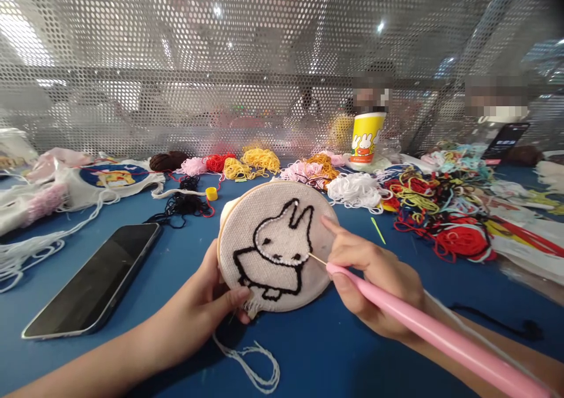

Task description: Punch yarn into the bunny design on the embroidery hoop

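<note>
My left hand [211,298] grips the lower left rim of a round embroidery hoop [282,292], thumb on the front and fingers behind. The pale fabric in it bears a rabbit outlined in black yarn, with white stitches along the inside of the head outline. In my right hand [374,275] is a pink punch needle [423,327]. Its thin metal tip touches the fabric at the right side of the rabbit's cheek. My right index finger rests near the hoop's right edge. White yarn trails from the handle's side, and a loose white strand [264,374] hangs below the hoop.
A black phone [94,280] lies at left, near white yarn and a stitched cloth [114,176]. Behind the hoop are several yarn bundles [259,162] and a yellow cup [368,137]. Tangled yarn [458,233] covers the right side. A perforated metal panel [247,51] stands behind.
</note>
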The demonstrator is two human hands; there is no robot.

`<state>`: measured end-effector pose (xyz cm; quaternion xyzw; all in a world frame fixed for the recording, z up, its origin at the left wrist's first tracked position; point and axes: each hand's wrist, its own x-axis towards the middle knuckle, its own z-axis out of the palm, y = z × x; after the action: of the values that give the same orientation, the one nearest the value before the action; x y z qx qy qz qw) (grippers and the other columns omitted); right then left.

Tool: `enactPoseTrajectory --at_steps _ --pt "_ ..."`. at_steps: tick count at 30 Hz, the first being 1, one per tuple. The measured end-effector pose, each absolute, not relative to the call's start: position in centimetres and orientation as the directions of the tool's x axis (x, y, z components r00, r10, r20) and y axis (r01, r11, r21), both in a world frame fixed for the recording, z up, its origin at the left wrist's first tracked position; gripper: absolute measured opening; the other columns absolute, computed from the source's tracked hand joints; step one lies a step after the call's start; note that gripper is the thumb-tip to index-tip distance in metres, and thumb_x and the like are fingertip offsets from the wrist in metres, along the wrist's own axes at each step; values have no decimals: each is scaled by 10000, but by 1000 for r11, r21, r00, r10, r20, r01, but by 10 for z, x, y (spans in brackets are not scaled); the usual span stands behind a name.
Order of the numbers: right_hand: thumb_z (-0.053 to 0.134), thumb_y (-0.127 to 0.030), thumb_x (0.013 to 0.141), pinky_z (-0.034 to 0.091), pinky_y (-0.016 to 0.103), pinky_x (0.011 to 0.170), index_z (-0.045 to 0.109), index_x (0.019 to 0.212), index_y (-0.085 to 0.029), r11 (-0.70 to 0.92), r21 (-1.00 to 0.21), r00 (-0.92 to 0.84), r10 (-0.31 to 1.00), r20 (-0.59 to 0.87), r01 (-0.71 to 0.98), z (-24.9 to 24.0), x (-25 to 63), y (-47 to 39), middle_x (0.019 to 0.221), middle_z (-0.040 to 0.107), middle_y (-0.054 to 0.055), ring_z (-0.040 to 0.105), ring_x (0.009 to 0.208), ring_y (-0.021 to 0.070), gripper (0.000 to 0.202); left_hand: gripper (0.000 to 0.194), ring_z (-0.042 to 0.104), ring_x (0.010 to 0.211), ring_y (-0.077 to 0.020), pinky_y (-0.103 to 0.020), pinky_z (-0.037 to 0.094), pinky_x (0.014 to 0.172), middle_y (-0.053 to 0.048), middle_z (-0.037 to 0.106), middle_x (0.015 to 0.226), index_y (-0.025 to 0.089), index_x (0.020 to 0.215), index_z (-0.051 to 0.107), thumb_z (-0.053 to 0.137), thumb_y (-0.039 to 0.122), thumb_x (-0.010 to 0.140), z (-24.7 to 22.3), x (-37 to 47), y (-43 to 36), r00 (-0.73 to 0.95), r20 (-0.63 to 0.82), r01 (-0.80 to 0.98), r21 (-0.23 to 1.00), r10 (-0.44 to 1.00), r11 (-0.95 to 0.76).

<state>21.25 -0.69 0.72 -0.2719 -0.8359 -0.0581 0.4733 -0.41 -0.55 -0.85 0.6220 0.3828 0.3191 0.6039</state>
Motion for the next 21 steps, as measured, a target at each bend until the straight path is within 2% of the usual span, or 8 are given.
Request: enactPoseTrajectory --at_steps 4,14,21 --pt "409 -47 711 449 432 854 420 760 -153 854 -212 -373 414 830 476 6 213 -7 562 428 -32 469 550 86 117 451 533 587 -107 -254 483 574 33 517 707 249 1159 183 451 262 796 -8 -4 -5 503 -74 98 995 861 29" --pt "426 -66 720 431 446 859 427 767 -148 859 -275 -359 443 821 432 1 217 -6 577 450 -19 469 572 96 95 530 532 578 -97 -246 485 568 40 514 724 278 1192 120 462 238 788 -6 -3 -8 485 -95 87 994 870 60" --pt "425 -92 745 469 404 820 430 734 -164 824 -219 -344 439 830 523 2 213 -6 570 448 -28 498 550 92 74 580 527 559 -92 -230 487 553 43 511 705 261 1209 94 477 241 773 -3 -1 -8 472 -90 82 995 877 58"
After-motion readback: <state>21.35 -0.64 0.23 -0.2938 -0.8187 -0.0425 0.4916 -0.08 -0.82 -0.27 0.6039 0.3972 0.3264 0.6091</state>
